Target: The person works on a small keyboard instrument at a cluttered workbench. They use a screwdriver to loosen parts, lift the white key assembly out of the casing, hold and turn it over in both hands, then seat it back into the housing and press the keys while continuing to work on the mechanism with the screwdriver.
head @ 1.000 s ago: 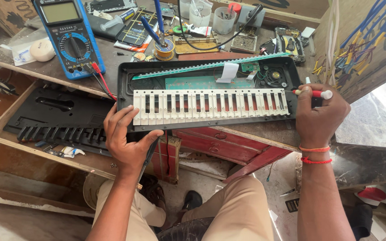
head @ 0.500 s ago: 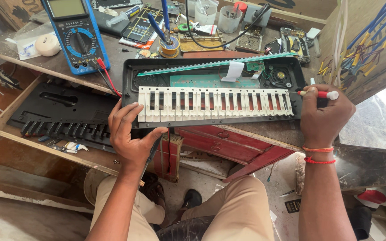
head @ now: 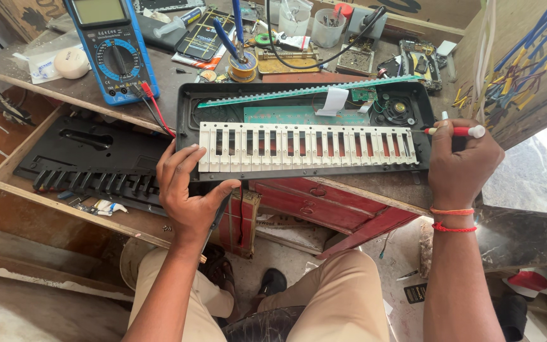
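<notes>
- Your left hand [head: 188, 190] grips the opened keyboard [head: 305, 136] at its left end.
- Your right hand [head: 460, 168] holds a red screwdriver [head: 454, 131] at the right end.

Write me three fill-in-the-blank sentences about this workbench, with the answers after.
1. The left hand grips the near-left corner of the opened ____.
2. The right hand holds a red-and-white ____.
3. The blue multimeter lies to the ____ of the yellow solder spool.

Answers: keyboard; screwdriver; left

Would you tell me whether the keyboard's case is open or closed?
Open: the keyboard has no top cover, so its green circuit board and speaker show.
</notes>
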`<state>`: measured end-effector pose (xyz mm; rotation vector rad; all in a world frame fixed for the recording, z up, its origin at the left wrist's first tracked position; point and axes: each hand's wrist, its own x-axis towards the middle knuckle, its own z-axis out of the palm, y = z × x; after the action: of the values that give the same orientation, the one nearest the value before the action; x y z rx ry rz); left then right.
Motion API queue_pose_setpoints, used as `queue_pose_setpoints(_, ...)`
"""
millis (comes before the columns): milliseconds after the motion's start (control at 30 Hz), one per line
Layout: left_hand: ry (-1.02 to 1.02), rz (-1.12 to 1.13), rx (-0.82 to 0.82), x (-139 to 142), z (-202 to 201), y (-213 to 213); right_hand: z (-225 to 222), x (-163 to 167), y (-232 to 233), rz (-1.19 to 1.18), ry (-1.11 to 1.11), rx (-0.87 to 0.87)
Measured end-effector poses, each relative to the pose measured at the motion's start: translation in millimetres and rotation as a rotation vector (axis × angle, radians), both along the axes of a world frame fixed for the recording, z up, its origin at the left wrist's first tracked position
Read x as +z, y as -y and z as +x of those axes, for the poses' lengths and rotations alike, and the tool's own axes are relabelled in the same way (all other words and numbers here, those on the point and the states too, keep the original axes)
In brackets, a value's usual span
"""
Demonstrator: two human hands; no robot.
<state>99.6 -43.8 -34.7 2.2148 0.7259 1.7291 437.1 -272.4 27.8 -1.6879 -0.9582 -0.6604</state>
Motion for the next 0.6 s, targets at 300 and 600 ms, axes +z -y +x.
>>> queue_pose_setpoints(300,-0.041,-0.004,0.049,4.1,-0.3,4.4,0.8,-0.9,-2.3,-0.016,0.033,-0.033)
queue_pose_setpoints(600,-0.04,0.005,0.044,2.6,-1.5,5.2,-8.6,2.9,1.1,0.301,-0.18,0.095)
